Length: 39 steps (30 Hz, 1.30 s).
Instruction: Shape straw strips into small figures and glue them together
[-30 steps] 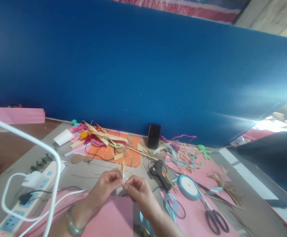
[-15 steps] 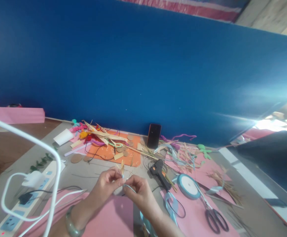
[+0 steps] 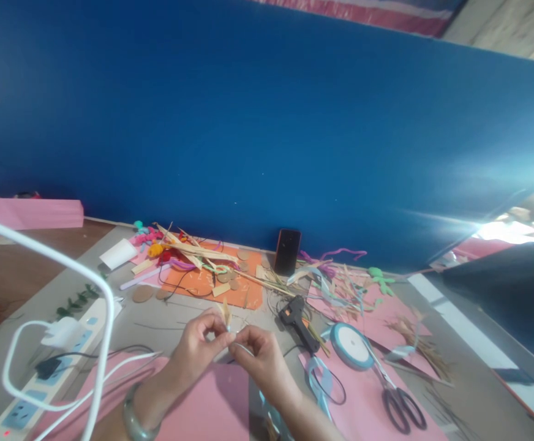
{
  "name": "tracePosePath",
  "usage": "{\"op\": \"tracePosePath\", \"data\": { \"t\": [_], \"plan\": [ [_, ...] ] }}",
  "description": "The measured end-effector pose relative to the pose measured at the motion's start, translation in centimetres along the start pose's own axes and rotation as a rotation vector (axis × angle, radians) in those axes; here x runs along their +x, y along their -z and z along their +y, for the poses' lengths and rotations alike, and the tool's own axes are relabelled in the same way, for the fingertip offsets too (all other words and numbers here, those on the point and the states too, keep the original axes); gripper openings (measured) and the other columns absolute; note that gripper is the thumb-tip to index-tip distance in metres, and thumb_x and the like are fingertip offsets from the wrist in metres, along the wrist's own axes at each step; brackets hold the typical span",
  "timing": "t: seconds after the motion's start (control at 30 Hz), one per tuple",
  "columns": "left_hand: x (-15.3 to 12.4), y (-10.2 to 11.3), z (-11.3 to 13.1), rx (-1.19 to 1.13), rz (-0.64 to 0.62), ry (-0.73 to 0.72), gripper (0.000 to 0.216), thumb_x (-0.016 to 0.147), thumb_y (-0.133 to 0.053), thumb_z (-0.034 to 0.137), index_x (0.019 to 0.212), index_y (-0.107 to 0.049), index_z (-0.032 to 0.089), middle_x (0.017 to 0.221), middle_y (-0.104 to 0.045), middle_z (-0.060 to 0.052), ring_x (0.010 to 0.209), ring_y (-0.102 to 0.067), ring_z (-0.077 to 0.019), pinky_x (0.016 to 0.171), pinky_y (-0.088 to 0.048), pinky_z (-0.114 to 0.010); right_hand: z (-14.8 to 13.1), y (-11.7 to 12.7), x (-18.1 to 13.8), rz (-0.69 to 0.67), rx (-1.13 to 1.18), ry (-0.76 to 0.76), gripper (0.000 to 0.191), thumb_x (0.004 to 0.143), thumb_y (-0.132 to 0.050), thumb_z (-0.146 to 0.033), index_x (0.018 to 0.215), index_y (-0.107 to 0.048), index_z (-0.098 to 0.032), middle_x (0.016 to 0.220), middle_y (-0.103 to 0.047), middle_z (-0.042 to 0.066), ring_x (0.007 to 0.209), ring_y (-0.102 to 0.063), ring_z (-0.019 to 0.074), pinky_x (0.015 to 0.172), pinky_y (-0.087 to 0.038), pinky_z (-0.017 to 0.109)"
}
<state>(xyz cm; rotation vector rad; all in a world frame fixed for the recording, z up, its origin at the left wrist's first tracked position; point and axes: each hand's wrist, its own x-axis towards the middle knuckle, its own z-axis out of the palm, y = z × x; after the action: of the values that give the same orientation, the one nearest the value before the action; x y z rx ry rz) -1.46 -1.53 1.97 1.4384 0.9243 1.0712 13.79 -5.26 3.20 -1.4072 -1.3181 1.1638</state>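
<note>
My left hand (image 3: 203,337) pinches a small tan leaf-like piece (image 3: 225,311), whose pointed tip sticks up above the thumb and forefinger. Pressed close beside it, my right hand (image 3: 258,352) has its thumb and forefinger closed on a thin light blue ribbon (image 3: 245,348). The fingertips of both hands meet, hiding where ribbon and tan piece touch. Below them lies a pink sheet (image 3: 212,401). Right of the hands rests a black glue gun (image 3: 300,324), and beyond it a ribbon spool (image 3: 352,346) lies flat.
Black-handled scissors (image 3: 402,407) lie at the right on pink paper. A phone (image 3: 288,252) leans on the blue partition (image 3: 267,122). An orange sheet (image 3: 248,296) carries craft scraps. A power strip (image 3: 23,404) and white cable (image 3: 106,343) occupy the left.
My hands stay almost in place, with fingertips drawn slightly closer together. The tan piece is turned and shows a wider face; less of the blue ribbon shows at the right fingers.
</note>
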Motion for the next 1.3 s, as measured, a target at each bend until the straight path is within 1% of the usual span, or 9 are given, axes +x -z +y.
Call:
{"op": "tracePosePath", "data": {
  "t": [0.23,0.37,0.47,0.6,0.73,0.83,1.0,1.17,1.3],
  "plan": [
    [-0.1,-0.3,0.2,-0.071,0.033,0.051,0.031,0.071,-0.072,0.031,0.054,-0.050,0.017,0.062,-0.046,0.002,0.064,-0.046,-0.0134,0.063,-0.038,-0.024,0.3,0.2,-0.1,-0.070,0.145,-0.023,0.023,0.074,-0.069,-0.034,0.066,-0.062,-0.015,0.055,-0.050,-0.004,0.051,-0.041,0.0078,0.049,-0.031,0.020],
    [-0.1,0.0,0.6,-0.254,-0.101,0.195,0.022,0.074,-0.070,0.037,0.071,-0.064,0.016,0.065,-0.052,0.001,0.063,-0.048,-0.0132,0.061,-0.039,-0.023,0.2,0.5,0.0,-0.160,0.357,-0.153,0.029,0.069,-0.074,-0.040,0.068,-0.060,-0.015,0.050,-0.042,-0.008,0.045,-0.028,0.0049,0.044,-0.021,0.019],
    [-0.1,0.3,1.3,-0.303,-0.226,0.204,0.026,0.080,-0.064,0.039,0.086,-0.071,0.015,0.079,-0.061,-0.005,0.076,-0.055,-0.0175,0.070,-0.043,-0.026,0.0,0.7,0.2,-0.226,0.479,-0.240,0.033,0.066,-0.076,-0.042,0.065,-0.055,-0.016,0.048,-0.036,-0.010,0.042,-0.019,0.0037,0.043,-0.013,0.020],
    [-0.1,0.4,1.7,-0.307,-0.255,0.179,0.022,0.078,-0.066,0.037,0.082,-0.075,0.017,0.082,-0.064,-0.008,0.085,-0.058,-0.0226,0.076,-0.045,-0.031,-0.1,0.9,0.3,-0.311,0.589,-0.318,0.037,0.064,-0.076,-0.043,0.062,-0.050,-0.018,0.046,-0.035,-0.011,0.039,-0.016,0.0029,0.043,-0.008,0.022],
    [-0.1,0.2,0.9,-0.331,-0.212,0.233,0.019,0.074,-0.070,0.035,0.074,-0.075,0.017,0.074,-0.061,-0.005,0.076,-0.057,-0.0195,0.070,-0.045,-0.030,0.1,0.7,0.2,-0.346,0.673,-0.342,0.035,0.063,-0.078,-0.041,0.065,-0.052,-0.017,0.046,-0.037,-0.012,0.038,-0.013,0.0018,0.042,-0.007,0.022],
    [-0.1,0.1,0.5,-0.342,-0.154,0.246,0.016,0.073,-0.072,0.032,0.070,-0.073,0.016,0.072,-0.057,-0.002,0.071,-0.053,-0.0152,0.067,-0.042,-0.027,0.1,0.5,0.1,-0.295,0.645,-0.304,0.033,0.066,-0.077,-0.039,0.067,-0.054,-0.017,0.046,-0.039,-0.011,0.038,-0.016,0.0019,0.042,-0.008,0.021],
    [0.0,0.2,0.6,-0.296,-0.132,0.206,0.021,0.075,-0.070,0.029,0.059,-0.064,0.015,0.070,-0.049,0.002,0.064,-0.046,-0.0102,0.062,-0.038,-0.023,0.4,0.4,0.1,-0.154,0.403,-0.160,0.028,0.071,-0.075,-0.038,0.067,-0.060,-0.015,0.047,-0.041,-0.010,0.042,-0.027,0.0033,0.042,-0.020,0.019],
    [0.1,0.5,0.7,-0.130,-0.128,0.114,0.022,0.077,-0.067,0.029,0.061,-0.061,0.015,0.072,-0.049,0.001,0.066,-0.048,-0.0122,0.063,-0.038,-0.024,0.6,0.4,0.0,-0.082,0.234,-0.066,0.010,0.069,-0.070,-0.022,0.069,-0.063,-0.015,0.064,-0.062,-0.002,0.058,-0.052,0.0093,0.056,-0.038,0.021],
    [0.1,0.4,0.8,0.013,-0.095,0.010,0.022,0.079,-0.065,0.026,0.061,-0.059,0.016,0.071,-0.052,0.000,0.071,-0.051,-0.0143,0.069,-0.039,-0.026,0.5,0.4,0.0,-0.064,0.133,-0.039,0.003,0.068,-0.066,-0.017,0.069,-0.063,-0.015,0.066,-0.065,-0.001,0.064,-0.057,0.0130,0.060,-0.043,0.023]
  ]
}}
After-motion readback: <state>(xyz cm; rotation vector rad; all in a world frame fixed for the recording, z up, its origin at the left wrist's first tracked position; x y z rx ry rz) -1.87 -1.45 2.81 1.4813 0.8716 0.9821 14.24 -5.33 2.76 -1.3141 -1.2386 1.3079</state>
